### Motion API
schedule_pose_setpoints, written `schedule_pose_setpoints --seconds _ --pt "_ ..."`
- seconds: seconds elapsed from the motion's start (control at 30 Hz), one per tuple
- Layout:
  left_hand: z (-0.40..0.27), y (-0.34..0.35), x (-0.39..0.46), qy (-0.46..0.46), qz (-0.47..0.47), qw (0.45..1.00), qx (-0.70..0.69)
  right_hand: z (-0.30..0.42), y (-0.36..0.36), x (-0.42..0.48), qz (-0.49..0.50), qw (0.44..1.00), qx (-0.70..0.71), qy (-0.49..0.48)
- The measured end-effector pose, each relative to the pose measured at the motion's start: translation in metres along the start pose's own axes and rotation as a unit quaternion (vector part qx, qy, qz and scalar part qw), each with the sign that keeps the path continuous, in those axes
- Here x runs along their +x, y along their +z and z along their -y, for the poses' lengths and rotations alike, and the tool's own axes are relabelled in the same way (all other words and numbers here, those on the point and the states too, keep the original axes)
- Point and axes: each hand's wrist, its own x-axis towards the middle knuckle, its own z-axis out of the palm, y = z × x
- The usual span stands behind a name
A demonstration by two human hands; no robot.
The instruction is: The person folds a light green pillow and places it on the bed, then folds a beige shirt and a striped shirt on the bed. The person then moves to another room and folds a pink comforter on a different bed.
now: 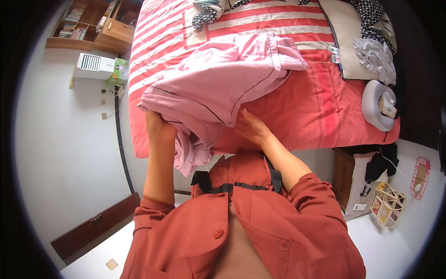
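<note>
A pink garment with dark piping [223, 82] lies bunched and partly folded on the bed with a red and white striped cover [289, 118]. Part of its cloth hangs over the near edge of the bed. My left hand [159, 125] grips the garment's left end, its fingers hidden under the cloth. At the garment's lower right edge is my right hand [252, 127], fingertips against or just behind the pink cloth; whether they pinch it cannot be told.
On the bed's right side lie a cream pillow [345, 42], a crumpled white cloth [376, 59] and a grey-white ring-shaped cushion [371, 104] with a tissue pack. A bedside cabinet [343, 181] stands at the right; a wall [76, 139] is at the left.
</note>
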Motion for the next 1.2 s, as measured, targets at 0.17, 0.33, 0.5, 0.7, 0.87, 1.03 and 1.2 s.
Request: schedule_pose_setpoints --seconds 0.17,0.33,0.5,0.7,0.87,1.03,1.2 --pt "-0.008 -0.006 0.034 0.023 0.047 0.997 -0.056 0.013 0.044 -0.014 0.028 0.998 -0.03 -0.05" --pt "-0.011 -0.003 0.048 0.097 0.062 0.993 0.019 0.018 0.065 -0.077 0.105 0.986 0.127 -0.037" --pt "-0.013 0.027 0.033 0.022 0.024 0.998 -0.055 -0.011 0.047 -0.034 0.026 0.988 0.15 0.003" --pt "-0.026 0.014 0.043 0.019 0.055 0.996 -0.064 -0.01 0.089 -0.07 0.119 0.989 -0.054 -0.073" --pt "-0.035 0.018 0.028 0.02 0.037 0.998 -0.036 0.022 0.082 -0.058 0.004 0.976 0.042 -0.214" --pt "-0.02 0.023 0.01 -0.011 0.052 0.999 0.012 -0.015 0.091 -0.04 -0.17 0.983 0.072 0.009" --pt "-0.012 0.035 0.0 -0.007 0.075 0.997 0.025 -0.086 -0.002 0.03 0.051 0.996 0.01 -0.066"
